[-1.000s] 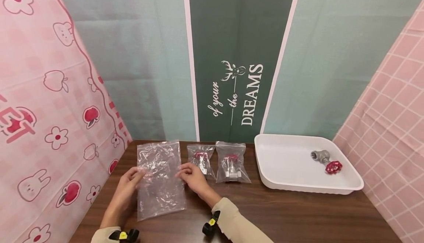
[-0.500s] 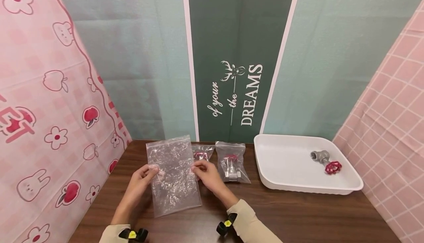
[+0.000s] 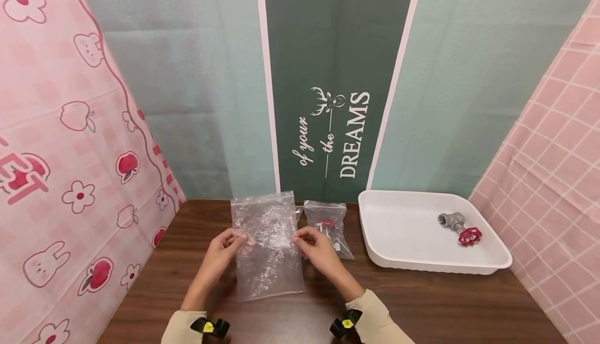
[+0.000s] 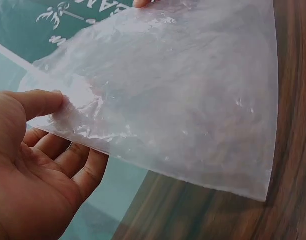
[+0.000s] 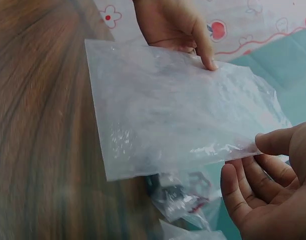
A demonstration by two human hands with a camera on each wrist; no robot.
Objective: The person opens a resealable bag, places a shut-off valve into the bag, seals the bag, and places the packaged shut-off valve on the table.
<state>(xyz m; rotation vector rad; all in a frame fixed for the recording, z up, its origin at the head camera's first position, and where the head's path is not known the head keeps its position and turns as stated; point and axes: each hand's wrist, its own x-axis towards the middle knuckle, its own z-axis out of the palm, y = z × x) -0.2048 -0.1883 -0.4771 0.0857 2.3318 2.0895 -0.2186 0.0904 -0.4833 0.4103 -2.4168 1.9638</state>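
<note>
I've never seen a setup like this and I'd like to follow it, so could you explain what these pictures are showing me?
Of course. You're looking at a person's two bare hands at work. The wide picture is taken from the head, looking forward and down; the two close-ups are taken from the left and right wrists.

The left hand and right hand each pinch one side of a clear plastic bag, above a dark wooden table. Partly hidden beyond the right hand is a smaller bag with a red-handled part inside. To the right, a white tray holds a grey metal valve with a red wheel.
</note>
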